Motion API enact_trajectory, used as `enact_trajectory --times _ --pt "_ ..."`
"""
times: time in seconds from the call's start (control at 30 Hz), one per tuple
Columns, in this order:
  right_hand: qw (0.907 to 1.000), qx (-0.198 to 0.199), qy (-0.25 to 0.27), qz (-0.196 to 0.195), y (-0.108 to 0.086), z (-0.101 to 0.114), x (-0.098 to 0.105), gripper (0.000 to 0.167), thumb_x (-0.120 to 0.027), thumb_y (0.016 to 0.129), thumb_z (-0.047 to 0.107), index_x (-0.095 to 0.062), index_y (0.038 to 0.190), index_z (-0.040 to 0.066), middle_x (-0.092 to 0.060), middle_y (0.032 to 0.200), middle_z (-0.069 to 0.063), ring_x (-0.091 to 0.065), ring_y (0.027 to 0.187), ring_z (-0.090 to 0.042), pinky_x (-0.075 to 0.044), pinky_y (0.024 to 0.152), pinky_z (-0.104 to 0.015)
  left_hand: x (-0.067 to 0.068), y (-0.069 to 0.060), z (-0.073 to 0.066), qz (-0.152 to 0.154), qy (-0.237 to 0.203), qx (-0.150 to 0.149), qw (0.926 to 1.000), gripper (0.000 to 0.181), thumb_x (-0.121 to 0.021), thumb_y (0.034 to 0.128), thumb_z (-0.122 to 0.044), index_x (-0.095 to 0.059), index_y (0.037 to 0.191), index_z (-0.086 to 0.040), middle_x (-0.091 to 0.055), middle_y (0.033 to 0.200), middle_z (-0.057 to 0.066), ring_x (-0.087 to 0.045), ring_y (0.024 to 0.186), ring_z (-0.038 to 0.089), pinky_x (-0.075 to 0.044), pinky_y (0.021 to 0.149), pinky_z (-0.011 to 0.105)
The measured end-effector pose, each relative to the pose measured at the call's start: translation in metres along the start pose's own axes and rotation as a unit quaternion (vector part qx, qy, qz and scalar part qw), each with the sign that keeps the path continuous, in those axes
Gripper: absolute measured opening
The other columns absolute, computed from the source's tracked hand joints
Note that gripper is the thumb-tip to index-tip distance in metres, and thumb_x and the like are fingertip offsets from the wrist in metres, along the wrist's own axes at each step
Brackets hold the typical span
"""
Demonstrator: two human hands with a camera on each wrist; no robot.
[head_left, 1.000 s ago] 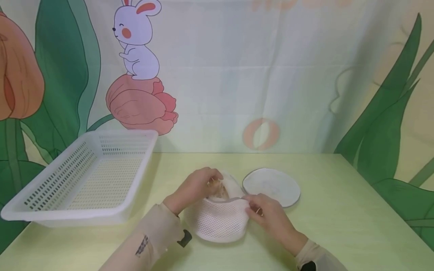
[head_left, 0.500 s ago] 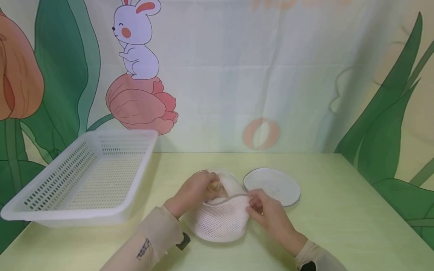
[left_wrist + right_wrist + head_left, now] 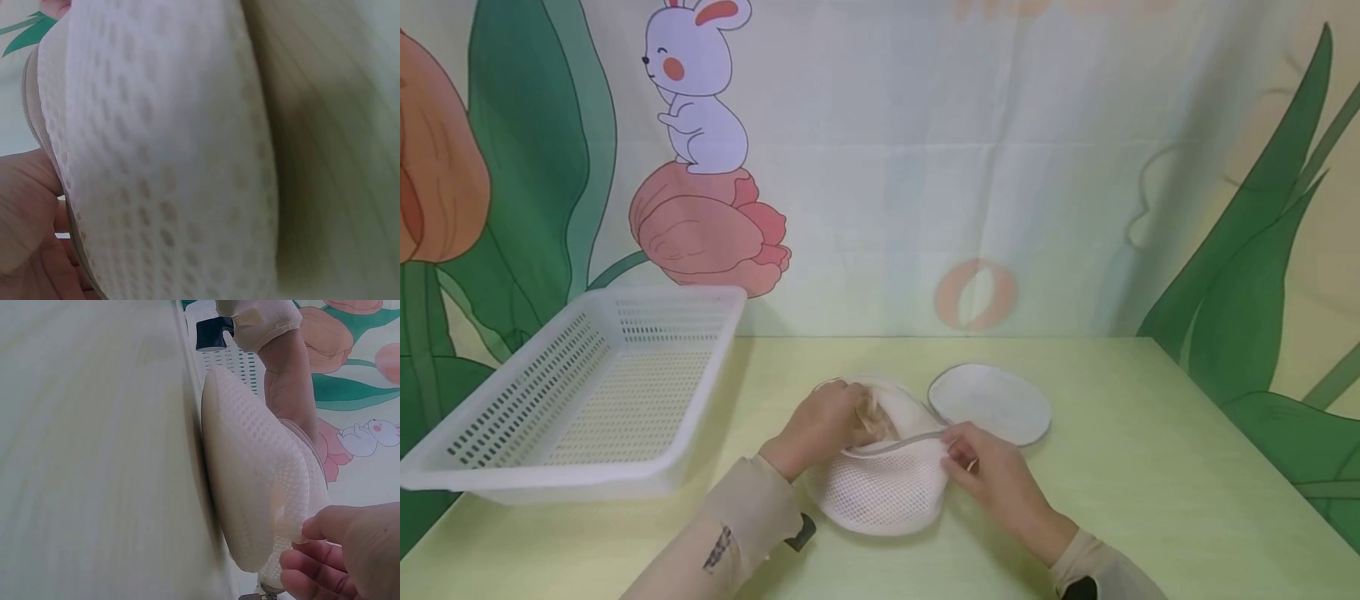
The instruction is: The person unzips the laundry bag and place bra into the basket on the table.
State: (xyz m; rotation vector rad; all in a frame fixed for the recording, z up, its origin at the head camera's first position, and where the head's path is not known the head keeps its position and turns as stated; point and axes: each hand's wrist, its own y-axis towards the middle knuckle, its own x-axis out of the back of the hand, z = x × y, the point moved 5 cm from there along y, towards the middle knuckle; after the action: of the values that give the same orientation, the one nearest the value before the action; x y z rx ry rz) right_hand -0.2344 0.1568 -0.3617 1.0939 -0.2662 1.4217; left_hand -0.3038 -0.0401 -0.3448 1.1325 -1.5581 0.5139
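A rounded white mesh laundry bag with a greyish zip edge stands on the table, its top gaping. My left hand reaches into the opening from the left, against a crumpled beige cloth inside; its fingertips are mostly hidden. With thumb and fingers, my right hand pinches the bag's edge on the right side. In the right wrist view that same hand grips the mesh near the zip end. A round white flap with a grey border lies behind the bag; whether it joins the bag is unclear.
A white perforated plastic basket stands on the left of the pale green table. Behind the table hangs a cloth backdrop printed with a rabbit and tulips.
My left hand has gone slightly lower and deeper into the bag. The zip edge now sags more on the left, and the round flap has shifted a little left and back.
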Motion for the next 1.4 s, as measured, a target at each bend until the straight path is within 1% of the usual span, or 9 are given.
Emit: enact_trajectory --times 0.1,0.3,0.43,0.53,0.63,0.83,1.0,1.1,1.4 --pt "1.0000 0.005 -0.005 0.003 0.000 0.000 0.000 0.021 -0.074 0.079 0.004 -0.062 0.094 0.012 -0.066 0.072 0.006 -0.058 0.066 -0.001 -0.049 0.059 -0.017 -0.004 0.001 0.005 0.020 0.000 0.014 0.9997 0.030 -0.081 0.0756 -0.029 -0.059 0.080 -0.010 -0.056 0.073 0.000 -0.050 0.074 0.018 -0.045 0.070 0.034" --pt "0.9996 0.024 -0.011 0.008 0.000 0.000 0.000 0.020 -0.073 0.080 0.004 -0.062 0.094 0.012 -0.066 0.072 0.005 -0.058 0.065 -0.001 -0.049 0.058 -0.017 -0.009 0.001 0.012 0.042 -0.025 0.040 0.9980 0.046 -0.080 0.0768 -0.030 -0.064 0.109 -0.001 -0.069 0.098 0.009 -0.062 0.090 0.024 -0.052 0.084 0.040" --pt "0.9993 0.033 -0.015 0.007 0.000 -0.001 -0.002 0.020 -0.073 0.079 0.004 -0.062 0.093 0.012 -0.067 0.072 0.005 -0.058 0.064 -0.001 -0.049 0.058 -0.017 -0.012 0.002 0.016 0.047 -0.047 0.046 0.9967 0.046 -0.081 0.0765 -0.027 -0.065 0.111 -0.001 -0.069 0.097 0.009 -0.059 0.084 0.020 -0.050 0.081 0.037" --pt "0.9993 0.029 -0.019 0.010 0.000 -0.003 -0.003 0.020 -0.074 0.079 0.005 -0.062 0.093 0.012 -0.066 0.072 0.005 -0.057 0.064 0.000 -0.048 0.058 -0.017 -0.015 0.002 0.017 0.039 -0.056 0.035 0.9971 0.047 -0.081 0.0758 -0.025 -0.066 0.112 0.000 -0.070 0.101 0.009 -0.054 0.081 0.017 -0.048 0.078 0.034" --pt "0.9993 0.028 -0.022 0.015 0.000 -0.003 -0.003 0.020 -0.073 0.079 0.005 -0.062 0.093 0.012 -0.066 0.072 0.005 -0.057 0.064 0.000 -0.047 0.058 -0.016 -0.016 0.002 0.018 0.025 -0.054 0.021 0.9980 0.051 -0.082 0.0753 -0.023 -0.065 0.117 0.000 -0.070 0.109 0.011 -0.058 0.086 0.018 -0.049 0.081 0.035" --pt "0.9990 0.034 -0.025 0.013 0.000 -0.003 -0.002 0.020 -0.073 0.079 0.005 -0.062 0.093 0.013 -0.065 0.072 0.005 -0.057 0.064 0.000 -0.047 0.058 -0.016 -0.016 0.000 0.015 0.002 -0.039 0.002 0.9992 0.041 -0.083 0.0733 -0.021 -0.069 0.106 -0.001 -0.070 0.095 0.008 -0.056 0.080 0.019 -0.049 0.077 0.034" --pt "0.9991 0.035 -0.024 0.009 -0.001 -0.004 -0.003 0.020 -0.074 0.078 0.004 -0.062 0.092 0.012 -0.065 0.072 0.005 -0.057 0.063 0.000 -0.047 0.058 -0.016 -0.018 -0.003 0.016 -0.008 -0.047 0.007 0.9988 0.054 -0.083 0.0724 -0.021 -0.065 0.118 0.001 -0.070 0.108 0.015 -0.063 0.095 0.029 -0.050 0.087 0.040" --pt "0.9993 0.026 -0.024 0.010 -0.001 -0.004 -0.004 0.020 -0.074 0.078 0.005 -0.062 0.092 0.012 -0.065 0.072 0.005 -0.056 0.063 0.001 -0.047 0.058 -0.016 -0.019 -0.005 0.017 -0.008 -0.050 0.013 0.9986 0.057 -0.083 0.0723 -0.021 -0.063 0.120 0.002 -0.069 0.107 0.016 -0.062 0.094 0.030 -0.050 0.086 0.041" --pt "0.9995 0.010 -0.026 0.015 -0.001 -0.004 -0.004 0.020 -0.074 0.078 0.004 -0.062 0.092 0.013 -0.064 0.072 0.005 -0.055 0.063 0.001 -0.046 0.058 -0.017 -0.022 -0.007 0.018 -0.015 -0.078 0.029 0.9964 0.047 -0.080 0.0753 -0.015 -0.064 0.115 0.003 -0.067 0.105 0.016 -0.060 0.097 0.030 -0.048 0.088 0.041"
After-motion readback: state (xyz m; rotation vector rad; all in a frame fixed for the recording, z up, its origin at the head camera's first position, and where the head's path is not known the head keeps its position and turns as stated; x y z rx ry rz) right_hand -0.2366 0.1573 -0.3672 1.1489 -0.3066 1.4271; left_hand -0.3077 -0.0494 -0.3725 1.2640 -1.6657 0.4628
